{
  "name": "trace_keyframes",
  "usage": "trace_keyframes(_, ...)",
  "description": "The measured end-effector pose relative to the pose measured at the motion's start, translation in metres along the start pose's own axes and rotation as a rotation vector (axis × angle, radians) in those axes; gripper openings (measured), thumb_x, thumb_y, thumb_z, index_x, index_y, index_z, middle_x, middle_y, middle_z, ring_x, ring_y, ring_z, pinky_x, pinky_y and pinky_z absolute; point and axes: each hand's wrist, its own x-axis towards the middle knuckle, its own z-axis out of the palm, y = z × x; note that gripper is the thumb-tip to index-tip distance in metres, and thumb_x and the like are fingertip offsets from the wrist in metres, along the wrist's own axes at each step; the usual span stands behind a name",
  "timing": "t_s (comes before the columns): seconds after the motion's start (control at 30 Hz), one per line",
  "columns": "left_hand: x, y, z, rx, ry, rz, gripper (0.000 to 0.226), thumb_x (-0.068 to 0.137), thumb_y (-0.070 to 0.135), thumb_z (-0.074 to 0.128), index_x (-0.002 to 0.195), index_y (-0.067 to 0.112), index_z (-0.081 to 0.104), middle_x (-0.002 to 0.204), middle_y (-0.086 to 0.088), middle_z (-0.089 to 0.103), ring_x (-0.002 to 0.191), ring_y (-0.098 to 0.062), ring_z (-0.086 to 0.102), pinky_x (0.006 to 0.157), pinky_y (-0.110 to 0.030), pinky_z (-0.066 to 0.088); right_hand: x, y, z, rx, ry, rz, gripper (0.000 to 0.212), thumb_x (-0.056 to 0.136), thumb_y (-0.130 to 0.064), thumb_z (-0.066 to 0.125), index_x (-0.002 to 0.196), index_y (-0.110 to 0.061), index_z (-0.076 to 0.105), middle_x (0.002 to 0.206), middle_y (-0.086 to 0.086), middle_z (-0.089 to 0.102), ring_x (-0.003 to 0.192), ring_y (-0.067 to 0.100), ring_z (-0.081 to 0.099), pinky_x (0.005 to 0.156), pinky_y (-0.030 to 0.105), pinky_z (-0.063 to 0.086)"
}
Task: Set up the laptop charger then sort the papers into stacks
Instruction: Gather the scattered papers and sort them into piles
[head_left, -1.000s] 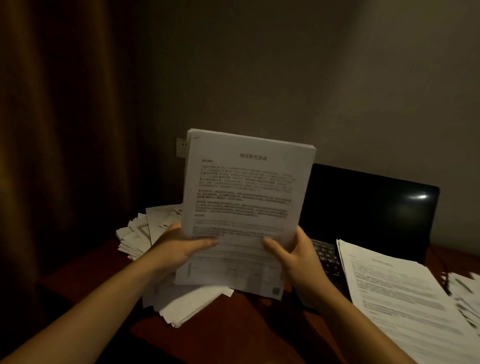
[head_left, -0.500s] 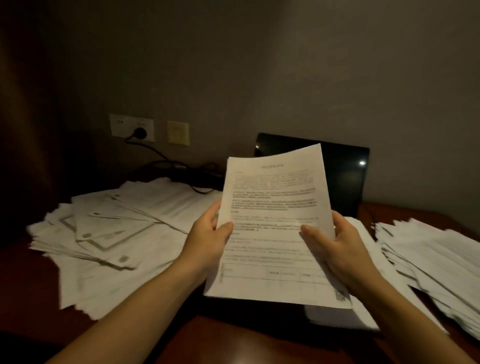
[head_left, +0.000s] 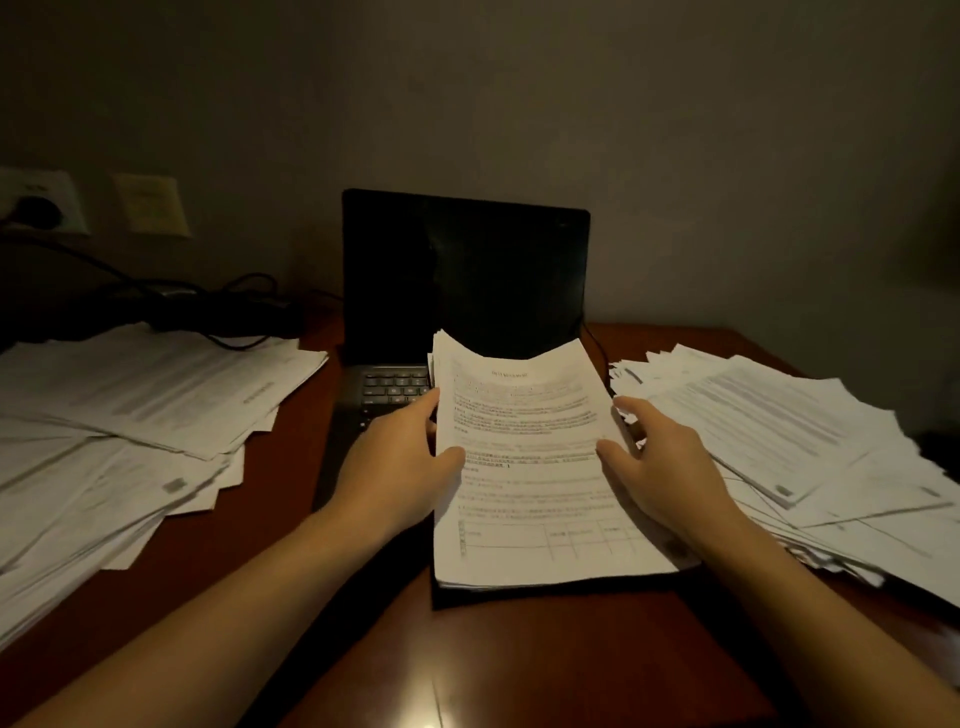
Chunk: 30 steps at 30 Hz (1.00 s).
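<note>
A stack of printed papers (head_left: 530, 499) lies over the right half of the open black laptop (head_left: 462, 275), covering part of its keyboard. My left hand (head_left: 400, 457) grips the stack's left edge, thumb on top. My right hand (head_left: 660, 462) holds the right edge, thumb lying on the top sheet. A loose spread of papers (head_left: 130, 415) covers the desk's left side and another pile (head_left: 789, 447) covers the right. A black charger plug (head_left: 36, 213) sits in the wall socket at the far left, and its cable (head_left: 171, 301) runs along the back of the desk.
The reddish wooden desk (head_left: 395, 660) shows bare wood in front of the laptop. A second wall plate (head_left: 150, 205) is beside the socket. The wall stands close behind the laptop.
The stack was held upright in the air; both hands have lowered it flat onto the laptop. The view has swung right, bringing the laptop to the centre.
</note>
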Motion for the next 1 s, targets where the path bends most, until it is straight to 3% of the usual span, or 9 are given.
trace_keyframes(0.1,-0.003,-0.001,0.007,0.207,0.063,0.046,0.050,0.096,0.038,0.057,0.143,0.044,0.041,0.116,0.022,0.063,0.089,-0.007,0.059,0.066,-0.026,0.051,0.005,0.010,0.006,-0.144,0.005,-0.008,0.052,0.097,-0.042,0.062,0.145,-0.026,0.049,0.135,-0.002,0.063,0.107,0.016,0.064,0.089,0.034,0.054)
trace_keyframes(0.2,-0.008,-0.001,0.012,0.291,0.106,0.049,0.047,0.097,0.041,0.054,0.143,0.035,0.045,0.118,0.012,0.065,0.110,-0.014,0.051,0.080,-0.031,0.048,0.009,0.014,0.009,-0.187,-0.009,-0.005,0.049,0.097,-0.043,0.060,0.141,-0.024,0.054,0.136,-0.001,0.062,0.117,0.019,0.061,0.097,0.037,0.053)
trace_keyframes(0.37,-0.012,-0.002,0.014,0.415,0.092,0.079,0.038,0.098,0.048,0.048,0.131,0.031,0.058,0.110,0.013,0.068,0.110,-0.016,0.053,0.083,-0.033,0.046,0.008,0.015,0.006,-0.160,0.007,-0.006,0.050,0.097,-0.038,0.063,0.144,-0.025,0.052,0.137,-0.001,0.062,0.118,0.018,0.062,0.098,0.036,0.051)
trace_keyframes(0.6,-0.014,-0.008,0.014,0.508,0.067,0.063,0.038,0.099,0.051,0.043,0.123,0.029,0.063,0.111,0.012,0.068,0.108,-0.017,0.051,0.085,-0.033,0.045,0.002,0.008,0.005,-0.152,-0.020,-0.053,0.048,0.098,-0.035,0.063,0.144,-0.025,0.053,0.135,-0.002,0.064,0.100,0.012,0.062,0.096,0.033,0.051)
trace_keyframes(0.73,-0.016,-0.016,0.010,0.546,0.101,0.053,0.039,0.098,0.051,0.043,0.121,0.027,0.064,0.108,0.010,0.068,0.104,-0.017,0.051,0.082,-0.033,0.043,0.002,0.005,0.009,-0.147,-0.030,-0.103,0.045,0.098,-0.035,0.063,0.141,-0.025,0.056,0.130,-0.003,0.067,0.109,0.015,0.065,0.097,0.033,0.052)
trace_keyframes(1.0,-0.016,-0.017,0.008,0.539,0.090,0.033,0.042,0.099,0.053,0.041,0.120,0.027,0.065,0.109,0.008,0.067,0.105,-0.019,0.051,0.084,-0.035,0.044,0.007,0.007,0.012,-0.142,-0.049,-0.072,0.042,0.097,-0.037,0.064,0.136,-0.023,0.060,0.129,0.000,0.067,0.101,0.012,0.063,0.093,0.030,0.053)
